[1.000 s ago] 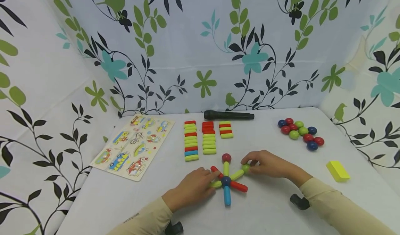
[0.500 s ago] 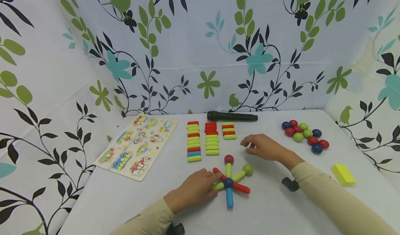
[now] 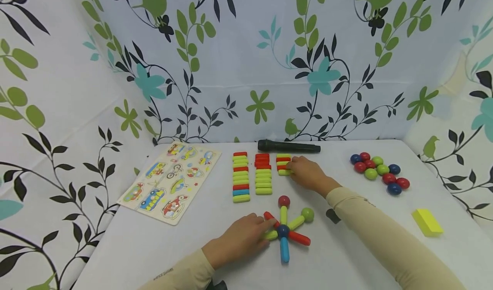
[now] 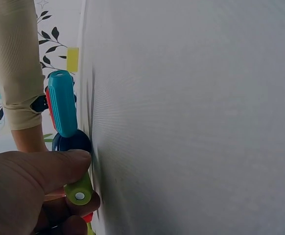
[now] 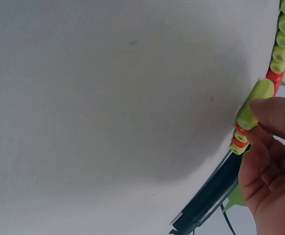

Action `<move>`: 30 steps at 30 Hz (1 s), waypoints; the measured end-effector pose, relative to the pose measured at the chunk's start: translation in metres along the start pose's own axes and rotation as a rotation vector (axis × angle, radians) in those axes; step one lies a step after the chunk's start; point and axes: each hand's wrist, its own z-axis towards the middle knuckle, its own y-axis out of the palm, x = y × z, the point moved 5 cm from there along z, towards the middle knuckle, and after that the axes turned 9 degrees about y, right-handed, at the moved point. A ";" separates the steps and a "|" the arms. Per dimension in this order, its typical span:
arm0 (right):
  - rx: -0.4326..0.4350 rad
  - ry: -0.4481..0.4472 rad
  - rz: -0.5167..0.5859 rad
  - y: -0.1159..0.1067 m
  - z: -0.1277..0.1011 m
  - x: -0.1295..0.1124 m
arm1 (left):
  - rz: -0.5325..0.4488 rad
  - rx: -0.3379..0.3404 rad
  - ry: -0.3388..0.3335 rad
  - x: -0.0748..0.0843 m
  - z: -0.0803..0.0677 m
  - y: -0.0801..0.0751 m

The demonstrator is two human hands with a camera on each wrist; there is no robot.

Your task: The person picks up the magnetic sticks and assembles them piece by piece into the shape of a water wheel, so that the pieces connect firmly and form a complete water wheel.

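Note:
A star-shaped construction lies on the table: a blue ball (image 3: 283, 230) with red, green and blue sticks around it. A red ball (image 3: 283, 201) tips one green stick, and a green ball (image 3: 307, 214) tips another. My left hand (image 3: 242, 238) holds its left side, thumb and fingers pinching a yellow-green stick (image 4: 78, 190). At the near end of the short right-hand row of sticks (image 3: 283, 159), my right hand (image 3: 308, 174) pinches a yellow-green stick (image 5: 261, 93) between thumb and finger. My fingers cover part of that row.
Two longer rows of sticks (image 3: 241, 178) stand left of the short one. Behind them lies a black microphone (image 3: 289, 146). Loose coloured balls (image 3: 381, 170) and a yellow block (image 3: 427, 222) are on the right. A picture puzzle board (image 3: 171, 183) lies at left.
My right hand has let go of the green ball, leaving it on its stick, and moved up and left to the short row. My left hand stays at the construction.

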 end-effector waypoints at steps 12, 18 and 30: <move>-0.153 0.092 0.120 0.010 -0.007 0.008 | -0.007 -0.009 -0.010 0.002 0.000 0.000; -0.216 0.089 0.227 0.002 -0.024 0.012 | 0.005 -0.011 -0.015 0.002 0.001 -0.003; -0.374 0.035 0.494 -0.014 -0.071 0.002 | 0.000 -0.005 -0.001 0.001 0.002 -0.001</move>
